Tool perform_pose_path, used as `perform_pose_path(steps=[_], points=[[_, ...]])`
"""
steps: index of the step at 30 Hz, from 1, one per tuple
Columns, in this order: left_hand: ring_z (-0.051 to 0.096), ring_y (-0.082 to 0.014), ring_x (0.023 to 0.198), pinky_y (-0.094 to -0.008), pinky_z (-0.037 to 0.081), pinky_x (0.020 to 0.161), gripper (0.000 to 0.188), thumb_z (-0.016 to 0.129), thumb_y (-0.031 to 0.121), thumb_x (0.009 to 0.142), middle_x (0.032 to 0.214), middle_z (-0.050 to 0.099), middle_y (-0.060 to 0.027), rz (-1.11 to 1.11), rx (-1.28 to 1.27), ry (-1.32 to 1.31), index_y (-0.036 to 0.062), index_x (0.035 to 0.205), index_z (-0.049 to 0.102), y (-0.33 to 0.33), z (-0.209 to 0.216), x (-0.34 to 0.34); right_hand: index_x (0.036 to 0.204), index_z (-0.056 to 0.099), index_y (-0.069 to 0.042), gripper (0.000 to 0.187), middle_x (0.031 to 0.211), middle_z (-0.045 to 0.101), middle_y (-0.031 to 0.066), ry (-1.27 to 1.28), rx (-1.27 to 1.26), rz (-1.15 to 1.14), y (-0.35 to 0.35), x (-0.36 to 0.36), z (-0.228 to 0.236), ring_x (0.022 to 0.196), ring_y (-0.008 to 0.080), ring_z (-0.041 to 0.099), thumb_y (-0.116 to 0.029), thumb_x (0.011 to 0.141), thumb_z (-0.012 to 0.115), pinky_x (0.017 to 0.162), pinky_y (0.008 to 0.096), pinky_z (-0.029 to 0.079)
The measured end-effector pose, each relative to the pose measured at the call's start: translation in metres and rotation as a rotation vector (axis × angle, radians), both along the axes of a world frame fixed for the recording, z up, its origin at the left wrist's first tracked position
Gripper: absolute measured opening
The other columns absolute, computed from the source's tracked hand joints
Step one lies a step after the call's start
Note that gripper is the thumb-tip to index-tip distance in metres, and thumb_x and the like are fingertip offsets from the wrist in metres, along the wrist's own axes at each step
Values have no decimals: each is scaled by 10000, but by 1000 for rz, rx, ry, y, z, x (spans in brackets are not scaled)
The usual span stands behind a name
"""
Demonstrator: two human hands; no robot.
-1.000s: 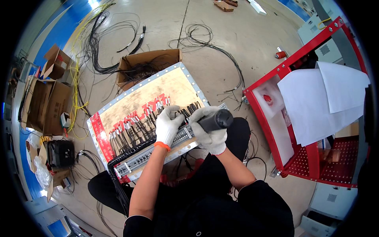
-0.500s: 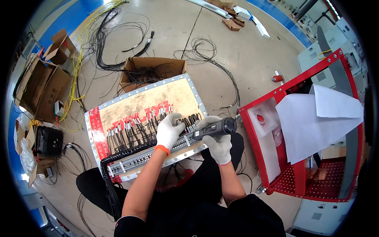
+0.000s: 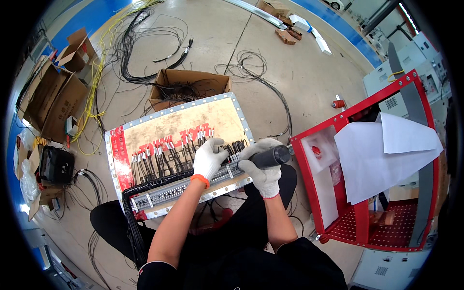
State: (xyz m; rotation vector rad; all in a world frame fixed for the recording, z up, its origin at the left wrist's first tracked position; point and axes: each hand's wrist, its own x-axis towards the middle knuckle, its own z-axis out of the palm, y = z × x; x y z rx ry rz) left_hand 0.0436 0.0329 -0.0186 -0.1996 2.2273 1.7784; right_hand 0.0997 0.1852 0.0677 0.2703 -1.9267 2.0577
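Across my lap lies a wooden board with a metal edge (image 3: 135,128), crossed by a long terminal strip (image 3: 164,194). A row of black wires (image 3: 166,162) with white sleeves and red tips stands along the strip. My left hand (image 3: 209,158), in a white glove, is closed at these wires, its fingertips seemingly pinching a black wire, partly hidden. Gloved too, my right hand (image 3: 265,180) wraps round a thick black cordless screwdriver (image 3: 270,157). Its front end points left at the strip's right part, and the tip is hidden by my fingers.
Beyond the board is a cardboard box (image 3: 159,99) with black wires inside. A red metal frame (image 3: 302,188) with white sheets (image 3: 372,159) over it stands at right. Cartons (image 3: 60,106), a black case (image 3: 57,164) and yellow cable (image 3: 99,72) lie at left.
My right hand has shifted its grip, and its fingers now cover more of the screwdriver's front part. My left hand stays at the wires. The whole view has tilted slightly.
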Motion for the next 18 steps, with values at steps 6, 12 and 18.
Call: perform_pose_path(steps=[6,12,18], points=[[653,-129,721,-283,517,694,386,714,150,798,821,714,-54,-10,-58,56,14,1156,660,0,2,1,1282,408,-25,613,943,629,80,68,-33,-130,-21,4,2,873,156,624,-79,803,787,963,377,505],[630,-103,714,-266,499,675,376,715,124,797,806,707,-41,11,-31,68,7,1150,657,-1,2,1,1257,404,-16,492,1035,598,135,272,299,-63,-10,12,1,975,188,594,-92,862,688,982,416,500],[701,-181,770,-315,542,756,371,725,177,773,849,741,-74,9,-69,29,73,1128,684,-1,9,2,1225,429,-61,477,1000,597,117,205,-12,-55,-19,20,-5,924,212,622,13,839,699,943,427,519]])
